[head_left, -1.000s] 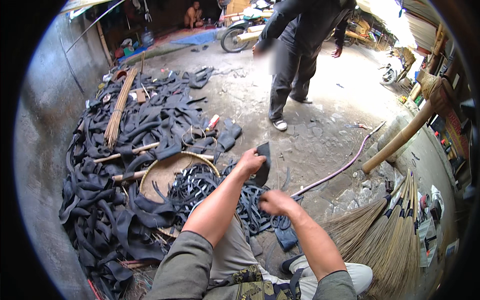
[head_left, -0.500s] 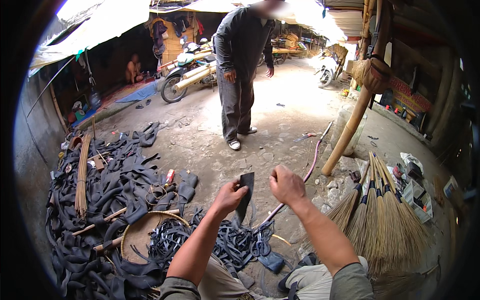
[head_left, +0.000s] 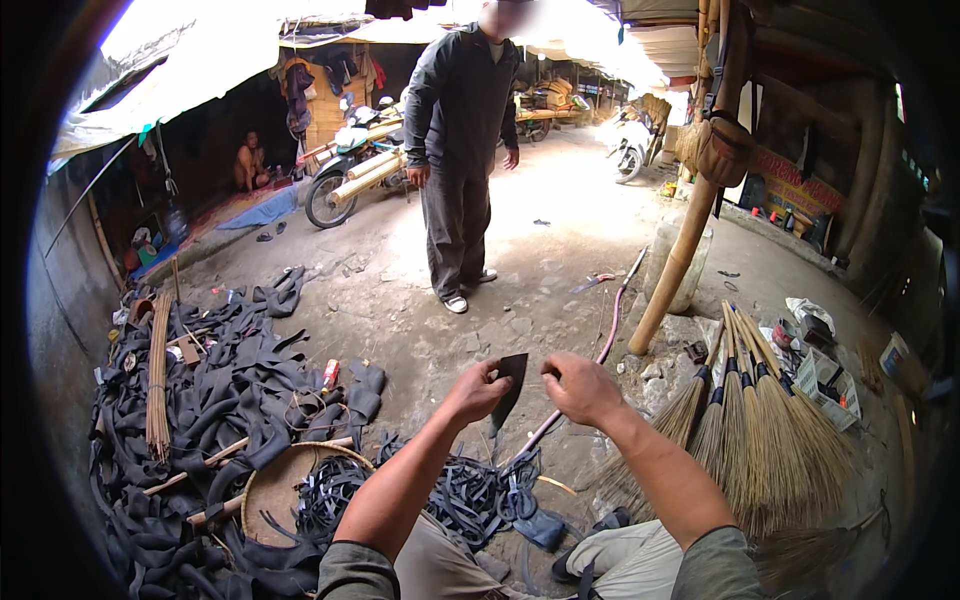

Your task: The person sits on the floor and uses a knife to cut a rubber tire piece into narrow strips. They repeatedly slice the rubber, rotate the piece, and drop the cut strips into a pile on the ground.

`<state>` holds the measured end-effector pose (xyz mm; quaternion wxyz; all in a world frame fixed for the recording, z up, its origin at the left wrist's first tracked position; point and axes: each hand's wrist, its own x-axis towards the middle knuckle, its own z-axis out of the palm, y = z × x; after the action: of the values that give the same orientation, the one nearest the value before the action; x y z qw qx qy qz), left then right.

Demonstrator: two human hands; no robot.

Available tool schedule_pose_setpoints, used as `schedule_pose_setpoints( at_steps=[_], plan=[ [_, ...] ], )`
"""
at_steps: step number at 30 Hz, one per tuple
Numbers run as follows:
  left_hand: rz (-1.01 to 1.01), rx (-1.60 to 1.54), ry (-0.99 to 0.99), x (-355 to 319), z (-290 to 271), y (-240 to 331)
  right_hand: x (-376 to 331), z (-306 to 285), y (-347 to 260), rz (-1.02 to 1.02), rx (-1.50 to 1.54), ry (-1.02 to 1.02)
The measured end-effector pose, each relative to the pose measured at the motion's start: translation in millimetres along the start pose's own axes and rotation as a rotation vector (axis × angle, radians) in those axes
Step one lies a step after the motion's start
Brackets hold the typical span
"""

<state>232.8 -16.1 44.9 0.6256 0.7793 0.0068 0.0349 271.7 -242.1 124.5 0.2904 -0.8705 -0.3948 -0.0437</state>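
Note:
My left hand (head_left: 474, 392) pinches a flat piece of black rubber (head_left: 512, 380), which hangs down and tapers toward its lower end. Close to the right of it is my right hand (head_left: 588, 388), its fingers curled together; whatever they may hold is too small or hidden to make out. Below my hands lies a tangled heap of narrow black rubber strips (head_left: 455, 492). Part of that heap rests on a round woven tray (head_left: 275, 490) by my left forearm.
Scrap black rubber (head_left: 235, 410) covers the ground at left, with a bundle of sticks (head_left: 158, 385) on it. Several brooms (head_left: 750, 420) lean at right near a slanting bamboo post (head_left: 672, 275). A person (head_left: 462, 150) stands ahead, with a motorbike (head_left: 335, 190) behind.
My hands have come closer together, and the rubber piece now leans to the right at its top. The person ahead has straightened up. My view has shifted slightly.

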Motion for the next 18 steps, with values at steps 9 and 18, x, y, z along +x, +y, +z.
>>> schedule_pose_setpoints(
  at_steps=[9, 18],
  plan=[
    [-0.326, 0.114, 0.422, -24.6, -83.7, -174.9, -167.9, -49.4, 197.3, 0.676, -0.19, -0.244],
    [-0.372, -0.008, 0.457, 10.8, -182.8, -277.2, -571.8, -277.2, 212.4, 1.809, -0.14, 0.882]
  ],
)
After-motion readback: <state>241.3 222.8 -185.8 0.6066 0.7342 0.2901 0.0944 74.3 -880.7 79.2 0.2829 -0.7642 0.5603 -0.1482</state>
